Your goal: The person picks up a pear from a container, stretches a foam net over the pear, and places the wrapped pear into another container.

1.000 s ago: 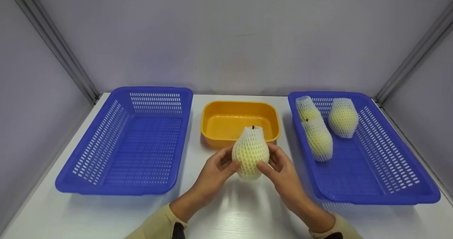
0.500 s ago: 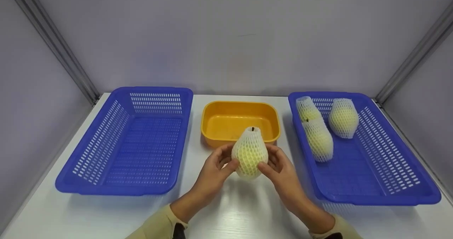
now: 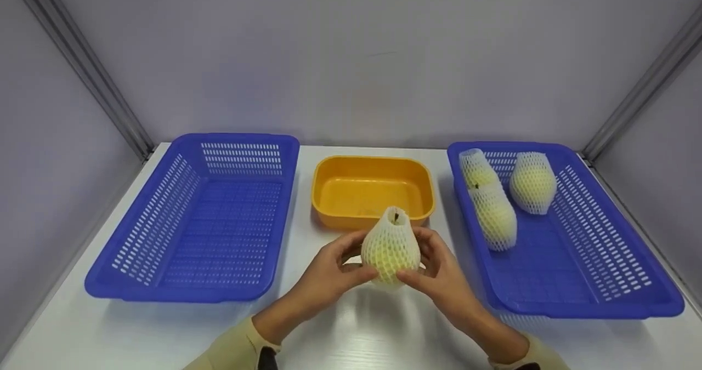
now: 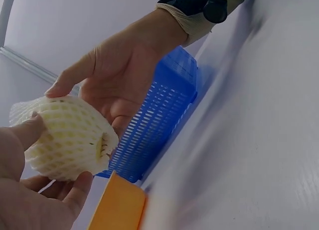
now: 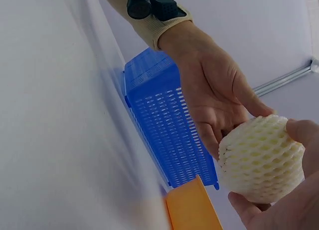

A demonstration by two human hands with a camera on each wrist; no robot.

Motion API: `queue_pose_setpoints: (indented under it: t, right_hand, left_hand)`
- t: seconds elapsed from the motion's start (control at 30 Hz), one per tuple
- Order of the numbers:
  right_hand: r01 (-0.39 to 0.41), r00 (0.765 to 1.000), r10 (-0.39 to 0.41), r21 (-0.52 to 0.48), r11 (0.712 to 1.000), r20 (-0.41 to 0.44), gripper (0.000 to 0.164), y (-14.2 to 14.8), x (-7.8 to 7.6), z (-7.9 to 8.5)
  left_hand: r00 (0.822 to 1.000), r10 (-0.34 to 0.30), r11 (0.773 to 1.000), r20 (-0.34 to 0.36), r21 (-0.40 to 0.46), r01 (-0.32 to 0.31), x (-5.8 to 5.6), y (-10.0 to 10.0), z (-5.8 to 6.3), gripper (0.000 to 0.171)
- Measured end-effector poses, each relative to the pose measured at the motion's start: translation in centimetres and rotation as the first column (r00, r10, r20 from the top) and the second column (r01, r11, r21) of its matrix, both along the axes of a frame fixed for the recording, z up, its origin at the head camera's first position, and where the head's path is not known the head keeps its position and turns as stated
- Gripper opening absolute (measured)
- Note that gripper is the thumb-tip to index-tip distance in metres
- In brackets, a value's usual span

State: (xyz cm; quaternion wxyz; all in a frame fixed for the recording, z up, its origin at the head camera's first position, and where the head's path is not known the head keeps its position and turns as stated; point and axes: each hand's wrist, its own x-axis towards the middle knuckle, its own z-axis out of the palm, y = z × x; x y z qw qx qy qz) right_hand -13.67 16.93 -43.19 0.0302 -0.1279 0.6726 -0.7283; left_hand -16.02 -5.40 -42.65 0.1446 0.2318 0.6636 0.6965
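A yellow pear (image 3: 390, 257) in a white foam net is held up in front of the yellow basin (image 3: 323, 216), its stem showing in the net's open top. My left hand (image 3: 328, 268) grips its left side, thumb on the near face and fingers round behind. From the other side my right hand (image 3: 447, 277) holds it the same way. In the left wrist view both thumbs press the net of the pear (image 4: 70, 137), and the net's end is turned towards the basin. The right wrist view shows the pear's netted underside (image 5: 261, 162) between the two hands.
On the left stands a blue slotted basket (image 3: 230, 222) with a bare floor. The right blue basket (image 3: 548, 271) contains three netted pears: one (image 3: 533, 183) at the back, two (image 3: 495, 219) along its left wall. A white tabletop (image 3: 362, 337) lies under everything, with grey walls around.
The pear has come slightly down and towards me, and its top has tipped my way so the net's opening shows more. Both hands have moved with it, still gripping.
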Motion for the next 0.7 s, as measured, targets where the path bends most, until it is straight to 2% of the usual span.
queue_pose_setpoints:
  t: [0.07, 0.17, 0.27, 0.37, 0.43, 0.53, 0.7]
  right_hand:
    - [-0.081, 0.993, 0.081, 0.003, 0.997, -0.09, 0.074, 0.3, -0.1, -0.4]
    - [-0.182, 0.954, 0.189, 0.052, 0.982, -0.233, 0.082, 0.7, -0.2, -1.1]
    - [-0.221, 0.915, 0.249, 0.121, 0.968, -0.318, 0.085, 1.0, -0.2, -1.5]
    - [-0.233, 0.887, 0.281, 0.17, 0.957, -0.365, 0.088, 1.1, -0.1, -1.7]
    - [-0.237, 0.877, 0.291, 0.184, 0.954, -0.383, 0.089, 1.0, -0.1, -1.8]
    - [-0.233, 0.87, 0.292, 0.19, 0.954, -0.396, 0.09, 0.9, -0.1, -1.8]
    - [-0.184, 0.892, 0.251, 0.205, 0.961, -0.375, 0.093, 0.7, 0.1, -1.5]
  left_hand:
    - [0.999, -0.024, 1.0, -0.047, -0.001, 0.024, 0.2, -0.2, 0.2, 0.068]
    - [0.985, -0.037, 0.999, -0.169, -0.037, 0.032, 0.6, -0.2, 0.2, 0.069]
    - [0.957, -0.048, 0.997, -0.286, -0.071, 0.028, 0.9, -0.2, -0.2, 0.072]
    - [0.933, -0.051, 0.996, -0.356, -0.085, 0.022, 1.1, -0.2, -0.7, 0.075]
    - [0.924, -0.053, 0.996, -0.378, -0.085, 0.022, 1.1, -0.2, -1.0, 0.074]
    - [0.922, -0.054, 0.997, -0.384, -0.075, 0.027, 1.2, -0.2, -1.3, 0.073]
    - [0.936, -0.064, 0.997, -0.347, -0.066, 0.043, 1.1, -0.4, -1.2, 0.07]
